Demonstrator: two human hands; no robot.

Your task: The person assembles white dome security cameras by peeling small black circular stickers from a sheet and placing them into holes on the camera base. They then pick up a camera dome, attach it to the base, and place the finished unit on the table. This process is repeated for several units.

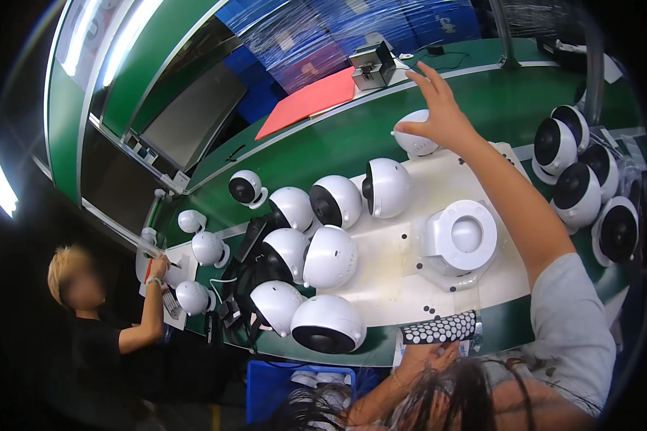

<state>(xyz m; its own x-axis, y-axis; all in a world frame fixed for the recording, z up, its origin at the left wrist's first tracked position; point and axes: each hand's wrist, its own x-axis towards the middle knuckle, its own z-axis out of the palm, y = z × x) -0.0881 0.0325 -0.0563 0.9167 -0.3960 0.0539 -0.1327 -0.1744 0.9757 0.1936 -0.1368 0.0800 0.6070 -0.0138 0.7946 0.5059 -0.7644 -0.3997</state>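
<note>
My right hand (438,108) reaches far across the green bench, fingers spread, its thumb and palm against a white dome camera (415,142) at the far edge of the white mat (395,280). Down at the near edge, my left hand (425,357) grips a black honeycomb strip (440,328) dotted with small white pieces. A white round fixture (460,241) with a hollow centre stands on the mat between my two hands.
Several white dome cameras with black faces (331,258) crowd the mat's left side; more (582,172) stand at the right. A co-worker (86,287) works at the left by small white parts. A red sheet (309,100) and grey device (372,66) lie beyond; a blue crate (280,384) sits below.
</note>
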